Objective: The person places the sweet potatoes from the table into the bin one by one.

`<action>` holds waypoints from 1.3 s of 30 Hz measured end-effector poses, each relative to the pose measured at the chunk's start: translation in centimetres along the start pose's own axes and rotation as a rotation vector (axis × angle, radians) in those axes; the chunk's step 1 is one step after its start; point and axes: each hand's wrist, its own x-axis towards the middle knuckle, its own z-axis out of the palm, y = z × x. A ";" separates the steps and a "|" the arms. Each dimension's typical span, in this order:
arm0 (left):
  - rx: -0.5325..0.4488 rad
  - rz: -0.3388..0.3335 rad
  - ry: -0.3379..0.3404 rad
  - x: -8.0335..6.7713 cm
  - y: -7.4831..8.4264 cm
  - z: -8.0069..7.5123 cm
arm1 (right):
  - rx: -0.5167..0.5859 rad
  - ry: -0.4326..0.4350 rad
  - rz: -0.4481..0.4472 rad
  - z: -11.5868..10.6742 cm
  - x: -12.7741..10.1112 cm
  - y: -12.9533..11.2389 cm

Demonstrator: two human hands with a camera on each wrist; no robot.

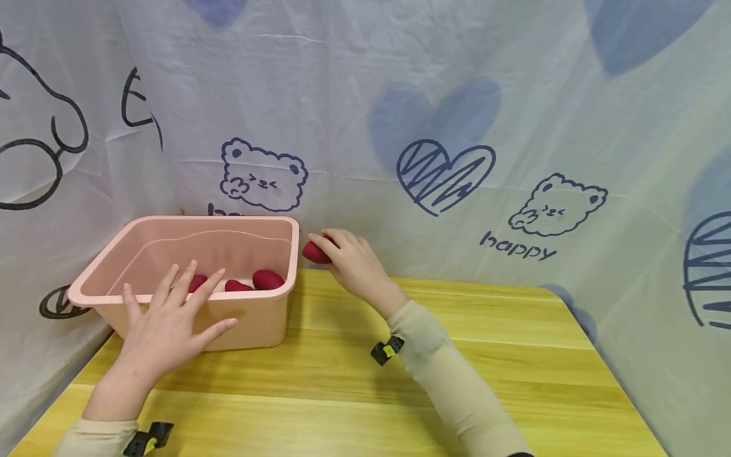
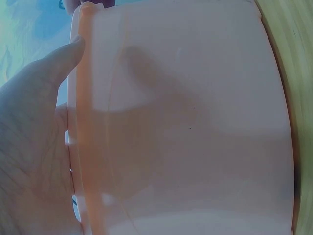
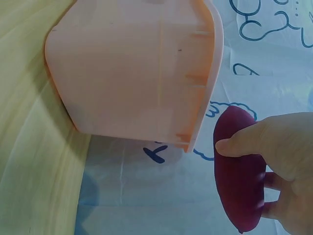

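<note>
A dark red sweet potato (image 3: 238,181) is gripped by my right hand (image 1: 356,263), thumb on one side and fingers on the other. That hand is just right of a pink plastic bin (image 1: 280,320), at about rim height, with the potato (image 1: 315,252) apart from the rim. Inside the bin lie several more sweet potatoes (image 1: 268,279), partly hidden by the front wall and by my left hand (image 1: 165,324). The left fingers are spread and straight over the front rim. In the left wrist view the thumb (image 2: 58,63) lies along the rim (image 2: 85,122).
The bin stands at the back left of a yellow wood-grain table (image 1: 354,393). Behind it hangs a pale curtain (image 1: 342,95) with hearts and bear drawings, close to the table's back edge. Each sleeve carries a small black wrist device (image 1: 387,350).
</note>
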 end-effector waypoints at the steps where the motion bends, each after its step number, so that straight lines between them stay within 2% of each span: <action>1: 0.001 0.001 0.001 0.0 0.0 0.0 | -0.006 -0.001 -0.002 0.0 0.1 0.0; 18: 0.009 0.003 0.012 0.0 0.0 0.2 | -0.002 0.016 -0.046 0.3 3.0 -2.4; 32: 0.004 0.008 0.028 -0.3 -0.2 0.5 | -0.090 -0.059 -0.071 0.7 5.4 -5.4; 39: 0.005 0.013 0.033 -0.4 -0.3 0.7 | -0.062 -0.067 -0.077 1.4 6.2 -6.6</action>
